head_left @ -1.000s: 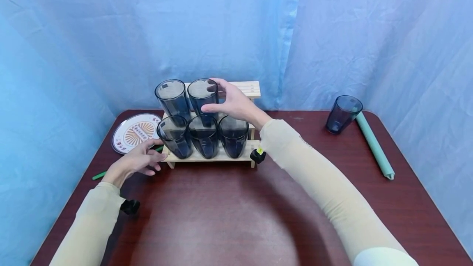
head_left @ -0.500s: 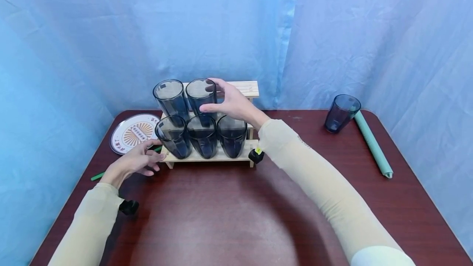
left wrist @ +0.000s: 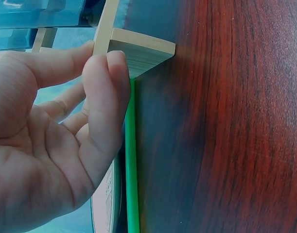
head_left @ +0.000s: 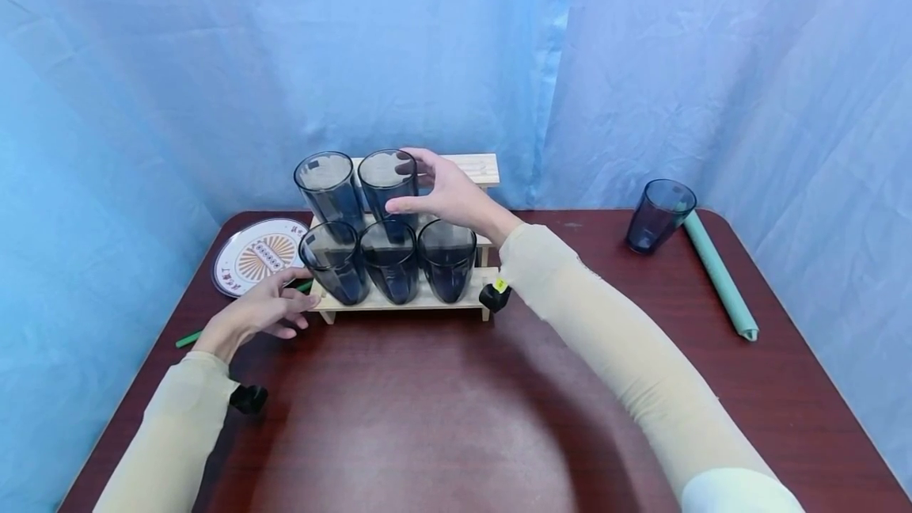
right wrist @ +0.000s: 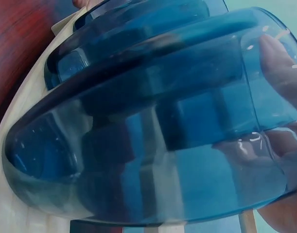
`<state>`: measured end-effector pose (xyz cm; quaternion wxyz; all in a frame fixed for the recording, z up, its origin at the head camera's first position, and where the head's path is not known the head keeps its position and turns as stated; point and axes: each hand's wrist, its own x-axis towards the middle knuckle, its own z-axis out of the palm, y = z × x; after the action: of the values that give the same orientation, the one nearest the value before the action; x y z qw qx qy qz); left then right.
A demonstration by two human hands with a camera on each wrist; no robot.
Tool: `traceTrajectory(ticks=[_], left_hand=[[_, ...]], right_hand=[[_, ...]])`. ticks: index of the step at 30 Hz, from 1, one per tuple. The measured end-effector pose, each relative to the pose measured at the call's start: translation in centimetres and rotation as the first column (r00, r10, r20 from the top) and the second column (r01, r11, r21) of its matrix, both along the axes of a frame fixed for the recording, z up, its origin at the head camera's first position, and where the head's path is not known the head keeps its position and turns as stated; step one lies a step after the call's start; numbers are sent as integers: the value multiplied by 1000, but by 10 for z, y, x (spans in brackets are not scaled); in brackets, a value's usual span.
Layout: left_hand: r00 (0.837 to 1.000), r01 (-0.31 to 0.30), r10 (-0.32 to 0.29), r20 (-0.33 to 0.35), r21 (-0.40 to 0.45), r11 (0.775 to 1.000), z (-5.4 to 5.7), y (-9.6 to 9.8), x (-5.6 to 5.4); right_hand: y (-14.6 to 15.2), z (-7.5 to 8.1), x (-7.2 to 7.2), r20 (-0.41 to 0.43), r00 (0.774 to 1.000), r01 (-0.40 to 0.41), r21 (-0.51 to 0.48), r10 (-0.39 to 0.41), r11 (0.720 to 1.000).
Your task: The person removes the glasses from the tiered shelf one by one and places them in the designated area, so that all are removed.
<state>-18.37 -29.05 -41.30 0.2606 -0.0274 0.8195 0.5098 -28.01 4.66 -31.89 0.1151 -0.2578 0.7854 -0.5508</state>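
Note:
A stepped wooden rack (head_left: 476, 168) bears dark blue glasses, three on its front tier and two behind. My right hand (head_left: 456, 195) grips the right-hand rear glass (head_left: 388, 184), thumb in front and fingers behind. The other rear glass (head_left: 328, 188) stands to its left. In the right wrist view, the nearest front glass (right wrist: 138, 145) fills most of the picture, and the right fingers show partly through it. My left hand (head_left: 260, 311) pinches the left end of the front tier between thumb and finger. That tier's end and leg (left wrist: 141, 43) appear in the left wrist view.
A round printed plate (head_left: 249, 256) lies at the table's back left. A green stick (head_left: 191, 339) runs beneath the left hand. Another dark glass (head_left: 659, 218) stands at the back right, touching or close beside a rolled pale green cloth-like thing (head_left: 723, 279). Blue curtains surround the table.
Both hands stay where they were, on the glass and on the rack. Only a slight shift of the whole head view shows.

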Motion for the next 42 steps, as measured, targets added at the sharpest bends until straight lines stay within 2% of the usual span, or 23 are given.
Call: traceTrajectory(ticks=[12, 17, 27, 35, 42], left_hand=[[1000, 6, -6, -4, 7, 1000, -1, 2, -1], [1000, 9, -9, -5, 13, 1000, -2, 1, -2], [1000, 0, 0, -1, 2, 1000, 0, -3, -1], [1000, 3, -3, 1, 11, 1000, 1, -3, 0], [1000, -11, 11, 3, 6, 1000, 1, -3, 1]], right_hand=[[4, 0, 0, 16, 1000, 17, -54, -16, 998], [7, 2, 1, 11, 999, 42, -46, -41, 998], [20, 16, 1, 3, 999, 48, -130, -48, 990], [53, 34, 4, -25, 995, 93, -90, -96, 992], [91, 47, 12, -26, 986, 160, -102, -164, 982]])
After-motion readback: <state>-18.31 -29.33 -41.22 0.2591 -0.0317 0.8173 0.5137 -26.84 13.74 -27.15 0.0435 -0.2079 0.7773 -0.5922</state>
